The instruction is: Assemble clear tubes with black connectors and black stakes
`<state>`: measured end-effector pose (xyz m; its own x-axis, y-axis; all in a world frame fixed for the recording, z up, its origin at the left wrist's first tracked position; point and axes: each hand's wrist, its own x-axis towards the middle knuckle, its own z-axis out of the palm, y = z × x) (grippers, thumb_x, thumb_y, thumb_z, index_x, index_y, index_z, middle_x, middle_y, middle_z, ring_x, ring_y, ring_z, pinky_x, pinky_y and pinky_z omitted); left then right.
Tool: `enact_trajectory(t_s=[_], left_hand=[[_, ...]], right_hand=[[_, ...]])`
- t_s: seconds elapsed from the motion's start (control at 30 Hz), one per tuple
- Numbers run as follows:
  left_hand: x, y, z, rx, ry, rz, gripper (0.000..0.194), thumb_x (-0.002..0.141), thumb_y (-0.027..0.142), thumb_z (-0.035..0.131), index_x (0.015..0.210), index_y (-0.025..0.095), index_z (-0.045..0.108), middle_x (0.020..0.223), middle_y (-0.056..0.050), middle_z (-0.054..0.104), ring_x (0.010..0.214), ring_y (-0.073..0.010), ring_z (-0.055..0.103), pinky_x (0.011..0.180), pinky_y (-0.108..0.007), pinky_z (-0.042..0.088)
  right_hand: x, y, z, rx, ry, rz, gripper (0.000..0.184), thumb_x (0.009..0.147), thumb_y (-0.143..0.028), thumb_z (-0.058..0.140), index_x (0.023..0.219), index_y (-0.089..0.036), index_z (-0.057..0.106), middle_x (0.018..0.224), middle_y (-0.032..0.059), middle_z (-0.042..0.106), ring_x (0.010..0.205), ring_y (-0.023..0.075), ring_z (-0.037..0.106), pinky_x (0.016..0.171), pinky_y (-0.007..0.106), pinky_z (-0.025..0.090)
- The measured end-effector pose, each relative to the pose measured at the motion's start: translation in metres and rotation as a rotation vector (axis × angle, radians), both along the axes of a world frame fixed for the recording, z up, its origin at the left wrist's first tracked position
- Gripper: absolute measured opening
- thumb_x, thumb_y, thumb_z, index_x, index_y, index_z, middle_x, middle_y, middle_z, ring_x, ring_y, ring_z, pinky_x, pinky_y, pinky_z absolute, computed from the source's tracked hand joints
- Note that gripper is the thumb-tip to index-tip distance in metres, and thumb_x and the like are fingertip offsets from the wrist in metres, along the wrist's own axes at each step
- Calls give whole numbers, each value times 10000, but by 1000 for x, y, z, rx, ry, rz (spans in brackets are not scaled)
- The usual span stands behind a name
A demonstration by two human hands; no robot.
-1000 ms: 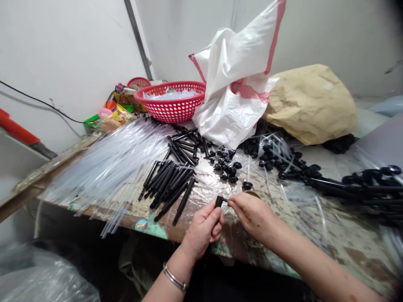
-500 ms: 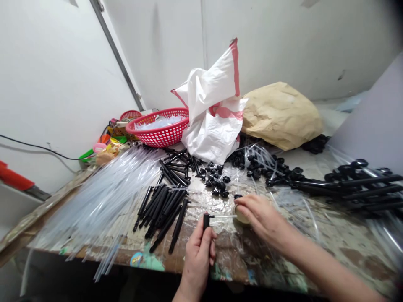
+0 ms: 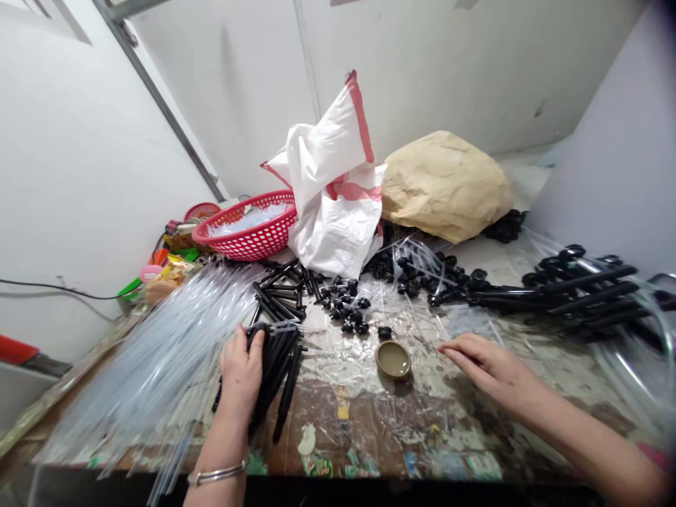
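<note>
Here the left hand lies palm down on the pile of short black plastic rods, fingers curled over the near ends; whether one rod is pinched cannot be told. The pile sits left of centre on the worn, paint-flecked table, flanked by a wide spread of thin clear plastic tubes. The right hand rests flat and open, holding nothing, just right of a small round brown dish.

Progress, judged from the layout: long black assembled stems with round caps are stacked at far right, seemingly finished work. The rods, the tubes and the loose small black caps are plentiful, so much appears left.

Behind: a red perforated basket, a white-and-red woven sack, a tan paper bag.
</note>
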<state>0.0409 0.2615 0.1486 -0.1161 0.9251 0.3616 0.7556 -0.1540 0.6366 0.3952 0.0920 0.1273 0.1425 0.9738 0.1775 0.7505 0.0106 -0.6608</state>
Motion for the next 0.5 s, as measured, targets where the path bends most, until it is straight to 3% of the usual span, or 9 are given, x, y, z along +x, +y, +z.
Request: enact_trajectory(t_s=[0.07,0.13,0.23,0.37,0.5], left_hand=[[5,1,2,37,17,52,529,782,387,482,1197,64,536,1119,-188,596,1088,-340,504,959,-505,356],[18,-11,3,167,2,77,508,817,400,448,1227,106,517,1149,-163,577,1055,-291,526,912,-441,424],[50,-45,-4,293,-76,-25,418,850,372,454,1192,150,546,1030,-105,612,955,-229,566,915,-394,428],[91,-85,-33,150,-210,-239,327,868,313,461,1131,147,563,1037,-112,622,956,-214,581,872,-363,465],[105,-98,-53,25,-292,-400,262,847,322,503,1023,177,632,1002,-94,664,944,-217,607,846,-350,486]], right_hand=[[4,-1,2,-5,-5,-14,288,870,-362,407,870,-207,649,869,62,656,820,195,610,732,318,487],[9,-2,4,-3,-13,-38,290,869,-360,402,869,-206,648,875,60,657,823,192,609,742,315,483],[14,-1,4,-27,-34,-68,298,867,-356,398,869,-196,650,863,65,656,814,194,608,735,318,480],[18,4,1,-67,-73,-74,307,875,-340,385,875,-178,646,867,75,647,820,193,598,742,320,470],[27,21,-1,-57,-122,-60,296,878,-314,379,874,-176,641,856,71,634,822,187,585,748,308,458]])
